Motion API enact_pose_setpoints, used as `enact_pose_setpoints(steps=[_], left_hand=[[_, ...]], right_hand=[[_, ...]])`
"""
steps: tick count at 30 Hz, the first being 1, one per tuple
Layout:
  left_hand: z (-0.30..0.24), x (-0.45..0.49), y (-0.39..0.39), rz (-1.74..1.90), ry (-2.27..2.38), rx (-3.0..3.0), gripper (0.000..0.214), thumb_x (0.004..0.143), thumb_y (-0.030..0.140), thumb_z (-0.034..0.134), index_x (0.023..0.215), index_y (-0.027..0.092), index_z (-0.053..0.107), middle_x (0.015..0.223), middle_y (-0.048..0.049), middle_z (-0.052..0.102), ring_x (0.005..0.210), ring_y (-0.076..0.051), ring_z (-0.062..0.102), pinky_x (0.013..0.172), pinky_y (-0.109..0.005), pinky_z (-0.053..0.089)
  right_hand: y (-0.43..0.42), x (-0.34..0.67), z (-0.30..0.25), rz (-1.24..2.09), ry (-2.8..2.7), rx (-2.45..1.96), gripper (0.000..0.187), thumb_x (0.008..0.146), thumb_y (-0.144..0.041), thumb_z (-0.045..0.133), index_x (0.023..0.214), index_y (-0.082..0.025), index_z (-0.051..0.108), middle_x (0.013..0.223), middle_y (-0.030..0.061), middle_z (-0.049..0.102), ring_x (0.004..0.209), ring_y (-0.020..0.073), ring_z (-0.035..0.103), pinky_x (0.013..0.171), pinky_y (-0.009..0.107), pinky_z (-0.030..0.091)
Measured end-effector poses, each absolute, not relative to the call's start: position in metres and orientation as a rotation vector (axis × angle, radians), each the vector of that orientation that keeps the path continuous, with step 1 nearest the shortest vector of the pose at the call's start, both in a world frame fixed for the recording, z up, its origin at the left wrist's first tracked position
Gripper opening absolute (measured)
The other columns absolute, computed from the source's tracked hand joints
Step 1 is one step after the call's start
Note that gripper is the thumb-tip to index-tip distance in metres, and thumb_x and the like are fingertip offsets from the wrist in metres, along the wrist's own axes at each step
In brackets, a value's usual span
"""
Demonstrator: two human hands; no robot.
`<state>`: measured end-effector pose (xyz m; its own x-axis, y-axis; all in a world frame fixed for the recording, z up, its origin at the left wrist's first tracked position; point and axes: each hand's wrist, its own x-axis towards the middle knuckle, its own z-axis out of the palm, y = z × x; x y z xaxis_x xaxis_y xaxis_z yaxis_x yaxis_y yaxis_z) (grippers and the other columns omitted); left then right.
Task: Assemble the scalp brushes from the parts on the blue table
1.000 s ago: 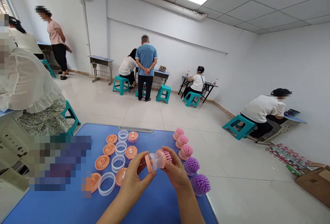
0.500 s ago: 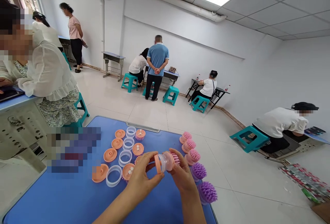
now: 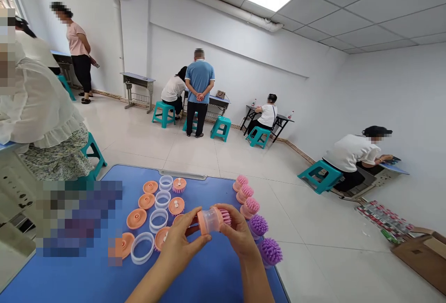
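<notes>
In front of me, both hands hold a small round scrubbing brush (image 3: 211, 220) lying sideways. It has an orange cap, a clear middle ring and pink bristles. My left hand (image 3: 181, 245) grips the cap end between thumb and fingers. Around the bristle end curl the fingers of my right hand (image 3: 240, 235), partly hiding it. Left of my hands run rows of orange caps (image 3: 136, 218), clear rings (image 3: 158, 220) and orange bristle heads (image 3: 177, 206) with white beads on top. My left hand covers part of the nearer heads. Pink brushes (image 3: 250, 207) and purple brushes (image 3: 271, 251) line the right side.
The parts lie on a blue desk (image 3: 205, 279). A person in a white blouse (image 3: 45, 98) sits close on the left. Other people sit or stand farther off near green stools (image 3: 221, 128). Packed bottles (image 3: 383, 219) and a cardboard box (image 3: 421, 256) are on the floor at right.
The orange cap, tilted against the clear ring before, now looks flush with it. Both hands keep their hold. My view has turned slightly right.
</notes>
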<state>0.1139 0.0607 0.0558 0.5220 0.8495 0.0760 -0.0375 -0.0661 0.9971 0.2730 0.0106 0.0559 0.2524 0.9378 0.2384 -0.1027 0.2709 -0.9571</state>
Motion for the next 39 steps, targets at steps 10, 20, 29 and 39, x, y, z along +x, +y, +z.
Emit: enact_pose_setpoints(steps=[10,20,29,39], left_hand=[[0.060,0.111,0.068,0.764,0.748,1.583,0.046,0.063,0.029,0.063,0.108,0.020,0.058,0.104,-0.0044,0.067,0.097,-0.024,0.062,0.087,-0.036,0.050],[0.058,0.114,0.067,0.827,0.839,1.724,0.040,0.063,0.027,0.060,0.103,0.019,0.056,0.100,-0.0068,0.067,0.092,-0.024,0.064,0.085,-0.038,0.050],[0.043,0.115,0.071,0.950,0.874,1.962,0.042,0.062,0.023,0.063,0.104,0.026,0.058,0.106,-0.0049,0.065,0.103,-0.027,0.057,0.090,-0.043,0.045],[0.043,0.118,0.069,0.904,0.817,1.708,0.047,0.063,0.028,0.062,0.108,0.018,0.054,0.103,-0.0079,0.065,0.094,-0.024,0.063,0.085,-0.038,0.051]], right_hand=[[0.011,0.271,0.068,0.941,-1.122,-1.094,0.030,0.064,-0.032,0.071,0.091,-0.022,0.065,0.078,-0.0001,0.060,0.067,0.0140,0.052,0.060,0.024,0.044],[0.016,0.267,0.061,1.036,-1.052,-1.174,0.044,0.072,-0.049,0.059,0.101,-0.017,0.057,0.063,-0.0031,0.055,0.048,0.0086,0.048,0.044,0.021,0.040],[0.022,0.266,0.055,0.990,-1.051,-1.322,0.038,0.077,-0.052,0.051,0.074,-0.015,0.057,0.043,-0.0087,0.042,0.033,0.0040,0.033,0.035,0.017,0.025],[0.013,0.278,0.059,1.139,-1.066,-1.037,0.044,0.067,-0.037,0.071,0.105,-0.022,0.057,0.081,-0.0011,0.056,0.070,0.0123,0.051,0.063,0.025,0.044]])
